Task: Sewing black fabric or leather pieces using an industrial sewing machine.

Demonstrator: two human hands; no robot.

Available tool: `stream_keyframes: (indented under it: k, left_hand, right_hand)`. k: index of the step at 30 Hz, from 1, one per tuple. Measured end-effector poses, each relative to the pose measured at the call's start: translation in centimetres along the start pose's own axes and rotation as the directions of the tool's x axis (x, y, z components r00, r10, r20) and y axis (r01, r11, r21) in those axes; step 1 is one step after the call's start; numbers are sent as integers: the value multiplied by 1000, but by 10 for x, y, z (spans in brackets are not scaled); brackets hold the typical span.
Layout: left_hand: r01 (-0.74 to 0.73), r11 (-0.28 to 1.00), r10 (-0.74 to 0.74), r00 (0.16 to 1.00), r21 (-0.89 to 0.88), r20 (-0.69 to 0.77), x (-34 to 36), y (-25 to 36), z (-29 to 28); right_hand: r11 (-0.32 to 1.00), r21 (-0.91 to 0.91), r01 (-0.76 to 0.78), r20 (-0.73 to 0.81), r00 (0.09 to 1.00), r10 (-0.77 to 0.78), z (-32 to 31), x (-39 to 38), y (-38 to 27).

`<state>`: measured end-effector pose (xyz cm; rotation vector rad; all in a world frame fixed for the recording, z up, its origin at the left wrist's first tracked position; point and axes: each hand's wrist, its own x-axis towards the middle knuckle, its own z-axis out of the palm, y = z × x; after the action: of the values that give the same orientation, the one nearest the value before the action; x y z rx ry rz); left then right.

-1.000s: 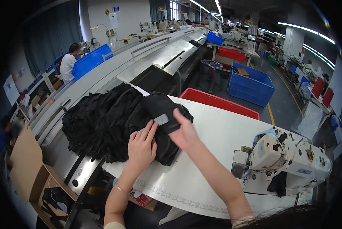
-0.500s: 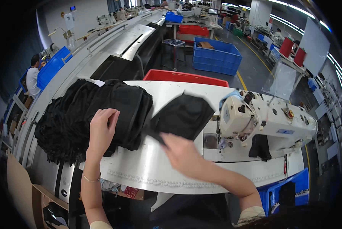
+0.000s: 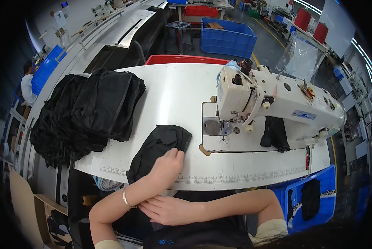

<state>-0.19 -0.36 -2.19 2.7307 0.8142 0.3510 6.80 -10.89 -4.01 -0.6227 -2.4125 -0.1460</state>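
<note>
A folded black fabric piece (image 3: pixel 152 145) lies on the white sewing table (image 3: pixel 169 89), its lower end at the front edge. My left hand (image 3: pixel 167 166) reaches across it, fingers bent and pinched on its right side. Below, at the table's edge, my right hand (image 3: pixel 169 211) crosses beneath my left wrist. Its fingers are stretched out and slightly apart, with no held thing visible. A large heap of black fabric pieces (image 3: pixel 105 103) sits at the table's left. On the right stands a white sewing machine (image 3: pixel 273 91), with a black cloth strip (image 3: pixel 274 135) under its arm.
A ruler strip (image 3: pixel 235 178) runs along the front edge. Beyond the table are a red bin (image 3: pixel 186 59) and a blue crate (image 3: pixel 227 39). A blue bin (image 3: pixel 323 207) with black pieces hangs low right. A cardboard box (image 3: pixel 26 203) stands low left.
The black piece has come down and left from beside the machine to the front edge. My left hand left the heap and moved right onto it. My right hand dropped below the edge.
</note>
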Motion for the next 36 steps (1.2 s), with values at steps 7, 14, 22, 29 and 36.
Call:
stream_keyframes:
  k: [7,14,22,29,36]
  left_hand:
    - [191,964,-249,891,-184,-379,-12,-9,-48]
    - [-1,941,196,817,338,-542,57,5,-42]
    - [-110,992,122,957,59,-262,132,-34,53]
    - [-63,944,66,998,-323,0,183,-43,59]
    - [-68,922,130,982,-382,137,195,-53,58]
  right_hand:
    - [930,-357,84,-18,995,-97,-41,-54,94]
    - [881,-172,-441,478,745,466,8,-34,121]
    - [952,78,-295,318,913,257,-73,-120,101]
    - [917,86,-390,395,858,328,-87,-137,121]
    - [924,-135,-357,171,910,377,-69,-153,130]
